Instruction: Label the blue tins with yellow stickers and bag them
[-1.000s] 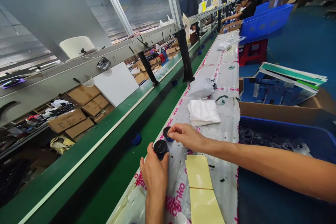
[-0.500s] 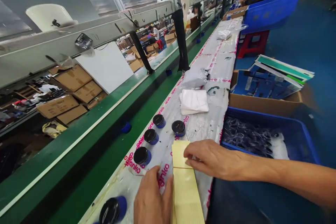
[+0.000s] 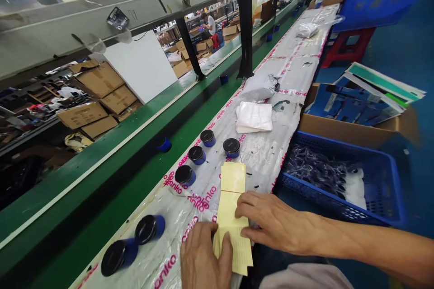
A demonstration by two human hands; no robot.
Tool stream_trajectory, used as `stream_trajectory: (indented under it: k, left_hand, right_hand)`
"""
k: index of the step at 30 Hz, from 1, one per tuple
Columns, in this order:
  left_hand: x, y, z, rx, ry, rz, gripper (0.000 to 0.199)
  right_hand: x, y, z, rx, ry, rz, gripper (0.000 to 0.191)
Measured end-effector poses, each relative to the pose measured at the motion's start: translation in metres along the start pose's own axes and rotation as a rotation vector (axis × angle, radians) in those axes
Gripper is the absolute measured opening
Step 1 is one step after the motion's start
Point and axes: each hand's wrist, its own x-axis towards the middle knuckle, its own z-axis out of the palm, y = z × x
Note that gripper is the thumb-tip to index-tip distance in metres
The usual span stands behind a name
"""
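A strip of overlapping yellow paper slips lies lengthwise on the plastic-covered bench in front of me. At its near left side is my left hand, thumb over the slips and fingers bent at their edge. My right hand grips the right edge of the slips, its fingers curled over the paper and its thumb lower down. Beyond the strip stands a blue jar with a black lid. More such jars stand to the left, two of them close together near my left hand.
Left of the bench runs a green conveyor with a few blue jars on it. White cloths lie farther up the bench. To the right are a blue basket of clear plastic pieces and a cardboard box.
My right hand has moved down the yellow strip, from its far slip to a nearer part. The view has shifted, showing more of the near bench and another jar at lower left.
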Motion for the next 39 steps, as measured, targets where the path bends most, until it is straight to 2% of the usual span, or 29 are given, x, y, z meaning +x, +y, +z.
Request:
stream_trajectory:
  k: [5,11,15,17,20,24,29,39]
  left_hand:
    - [0.004,0.006,0.0,-0.078,0.021,-0.022,0.014]
    - [0.007,0.013,-0.002,-0.176,0.051,-0.012,0.018]
    - [0.006,0.019,0.001,-0.281,0.07,-0.147,0.032]
    - [0.006,0.023,0.003,-0.404,0.044,-0.25,0.041]
    - [0.007,0.03,0.007,-0.733,0.022,-0.384,0.055]
    - [0.01,0.036,0.008,-1.056,0.011,-0.491,0.063]
    - [0.014,0.038,0.003,-1.062,-0.069,-0.515,0.062]
    - [0.013,0.038,0.004,-1.082,-0.099,-0.469,0.072]
  right_hand:
    - [0.002,-0.002,0.001,0.036,-0.011,-0.003,0.017]
    - [0.005,0.006,0.01,0.145,0.137,0.0,0.016]
    - [0.009,0.006,0.012,0.271,0.193,0.073,0.016]
    - [0.01,0.005,0.012,0.333,0.218,0.111,0.016]
    - [0.012,0.004,0.011,0.425,0.236,0.193,0.016]
    - [0.013,0.003,0.007,0.54,0.213,0.264,0.02]
    - [0.011,-0.004,0.004,0.541,0.19,0.242,0.022]
    - [0.007,-0.007,-0.003,0.324,0.16,0.119,0.018]
